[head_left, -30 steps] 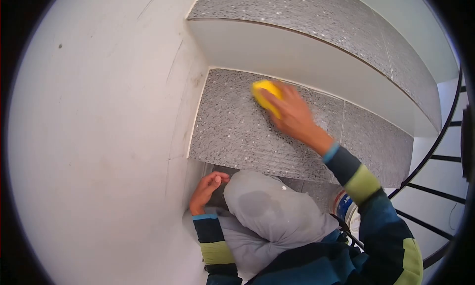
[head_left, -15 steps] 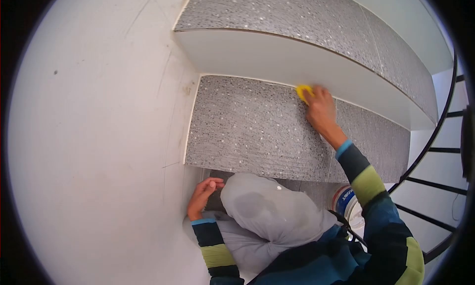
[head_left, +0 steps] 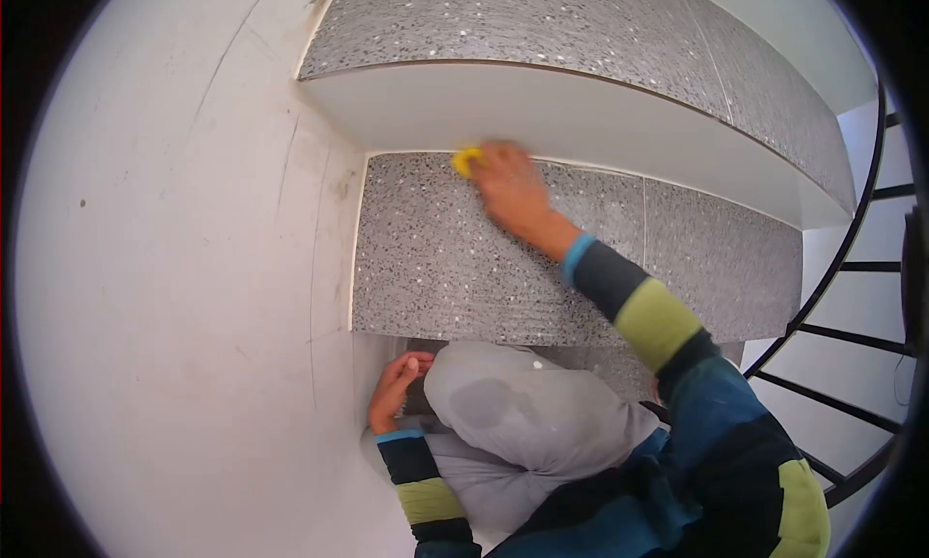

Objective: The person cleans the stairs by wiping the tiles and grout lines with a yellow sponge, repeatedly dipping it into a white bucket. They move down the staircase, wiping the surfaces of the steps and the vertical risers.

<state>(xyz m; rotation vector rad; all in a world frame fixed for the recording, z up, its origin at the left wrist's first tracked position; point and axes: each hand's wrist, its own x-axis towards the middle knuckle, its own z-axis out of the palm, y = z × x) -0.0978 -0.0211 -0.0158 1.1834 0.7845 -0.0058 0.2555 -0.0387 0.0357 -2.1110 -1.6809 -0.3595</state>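
**Wall** [head_left: 174,297]: white and scuffed, filling the view from 7 to 11 o'clock.

**Step** [head_left: 455,268]: grey speckled tread, lying at centre. A white riser [head_left: 542,113] is standing behind it at 12 o'clock.

**Knee** [head_left: 523,413]: in grey cloth with a darker patch, possibly damp. It is sitting at 6 o'clock and covering the lower step.

**Rail** [head_left: 852,268]: black, curving down at 3 o'clock, with the lens edge cutting it off.

**Right hand** [head_left: 508,190]: pressing down with the fingers closing over the sponge, at the step's back edge.

**Left hand** [head_left: 395,389]: resting at 7 o'clock beside the knee with curled fingers. I cannot tell whether it is gripping anything.

**Sponge** [head_left: 467,159]: yellow, mostly hiding under the fingers and touching the seam between tread and riser.

**Change:** half a second ago the sponge was sitting farther toward 2 o'clock on this seam. The wiping is therefore travelling along the back edge toward the wall.

**Hidden:** the bucket that was showing beside the knee is now lying behind the right sleeve [head_left: 658,316].
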